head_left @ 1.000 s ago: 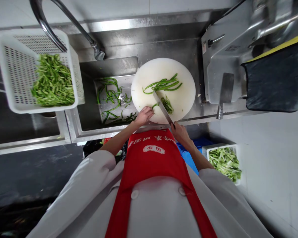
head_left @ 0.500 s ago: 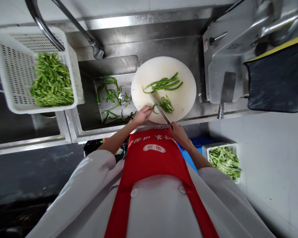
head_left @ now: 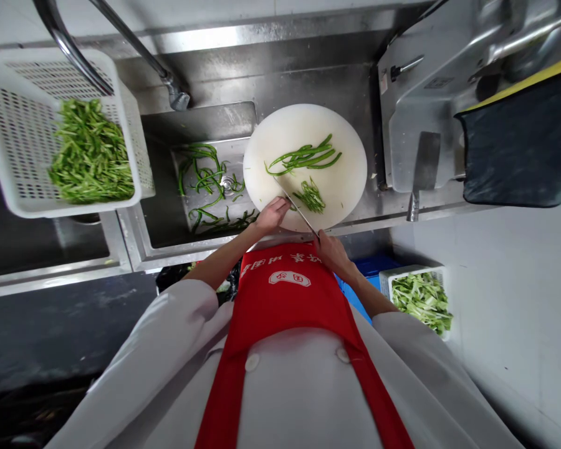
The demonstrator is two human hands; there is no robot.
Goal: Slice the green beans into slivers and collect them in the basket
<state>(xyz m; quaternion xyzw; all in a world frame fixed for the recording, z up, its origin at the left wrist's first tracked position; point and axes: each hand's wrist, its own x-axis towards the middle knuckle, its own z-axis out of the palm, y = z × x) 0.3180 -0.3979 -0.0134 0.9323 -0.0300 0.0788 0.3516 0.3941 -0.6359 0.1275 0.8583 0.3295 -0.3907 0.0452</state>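
Note:
My right hand (head_left: 333,251), fingers wrapped round the handle, holds a kitchen knife (head_left: 303,218) whose blade points up and left over the round white cutting board (head_left: 262,140). At the board's lower left edge, my left hand (head_left: 272,214) has its fingers bent together on a long green pepper, mostly hidden by the hand and blade. The fingertips are close beside the blade. Right of the knife lies a small pile of sliced green pepper (head_left: 311,197). Several whole green peppers (head_left: 308,156) rest across the middle of the board.
Left of the board, loose green peppers (head_left: 208,178) lie in a metal sink (head_left: 161,215). A white basket (head_left: 25,209) of cut green pieces stands under the faucet (head_left: 177,98). On the right are a cleaver (head_left: 427,163) and a dark cloth-like item (head_left: 518,143); another basket (head_left: 386,284) sits lower.
The knife has shifted slightly left, its blade now close against my left fingertips and more edge-on. The pepper at those fingers shows less. The whole view has shifted a little.

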